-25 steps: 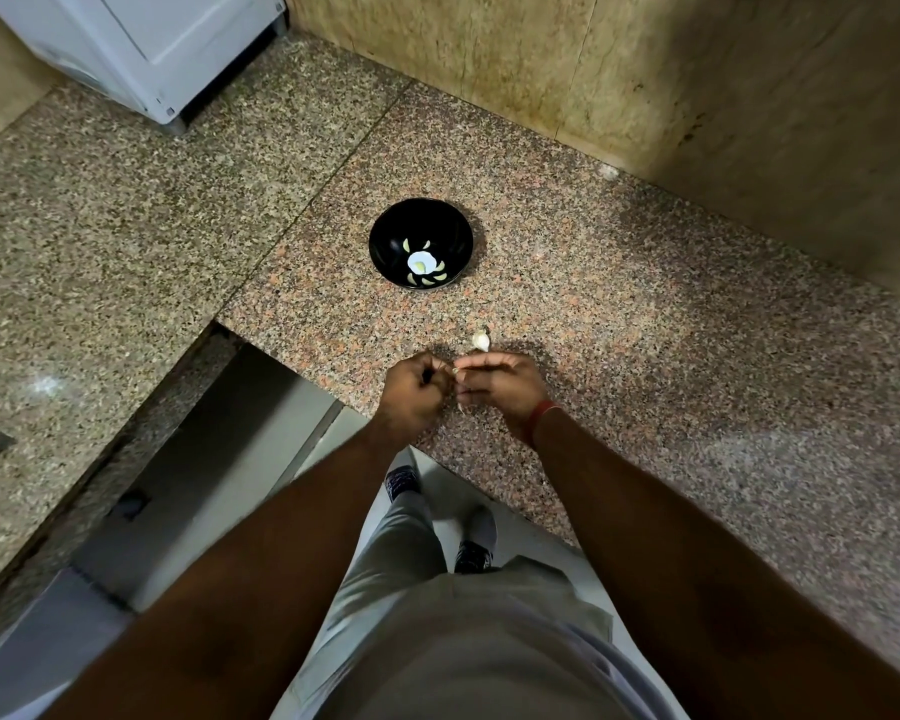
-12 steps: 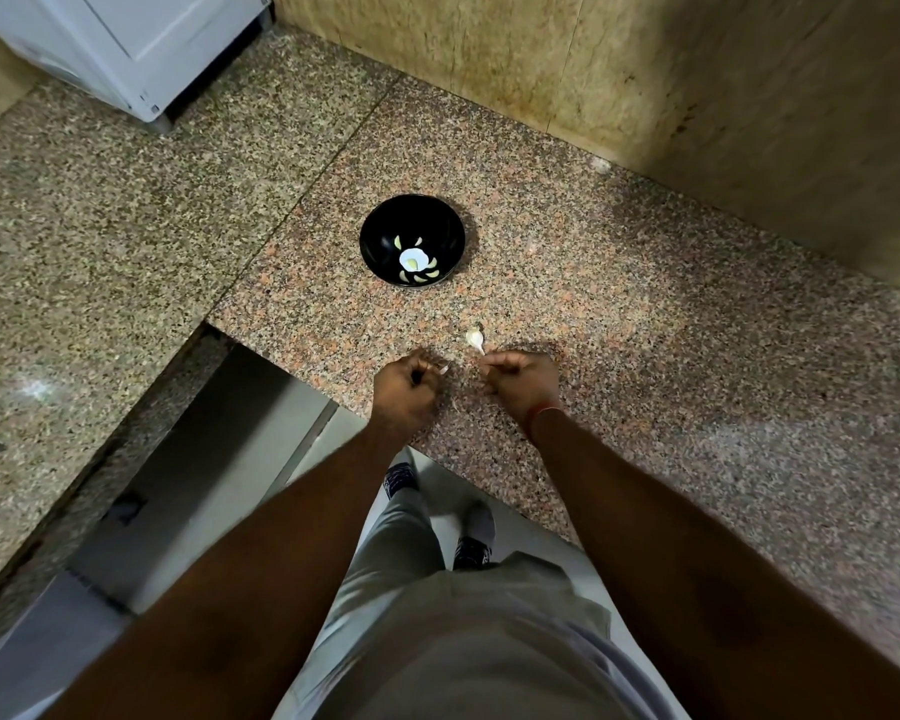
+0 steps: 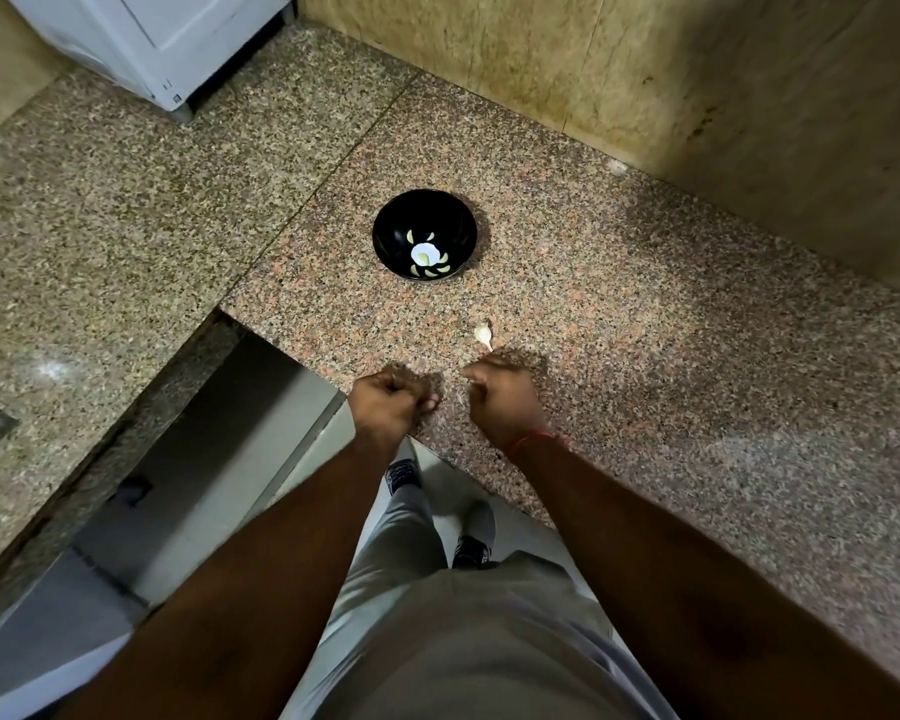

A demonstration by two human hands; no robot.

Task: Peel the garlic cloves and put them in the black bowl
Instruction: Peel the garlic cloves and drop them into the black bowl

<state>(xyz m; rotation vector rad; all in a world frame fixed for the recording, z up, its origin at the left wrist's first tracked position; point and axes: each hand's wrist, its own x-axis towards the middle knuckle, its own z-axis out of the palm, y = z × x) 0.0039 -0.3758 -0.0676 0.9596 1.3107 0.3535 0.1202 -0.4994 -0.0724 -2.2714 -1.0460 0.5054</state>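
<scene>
Black bowl (image 3: 385,241) holds several peeled cloves; one unpeeled clove (image 3: 482,334) remains at 5 o'clock. Both hands' fingers curled; contents cannot be determined.

Bowl (image 3: 425,234) on counter (image 3: 645,314), back of centre; several peeled cloves (image 3: 427,266) in it. 1 loose clove (image 3: 482,334) on counter between bowl and right hand (image 3: 505,402). Left hand (image 3: 392,402) beside right hand, apart, both at counter's near edge.
</scene>
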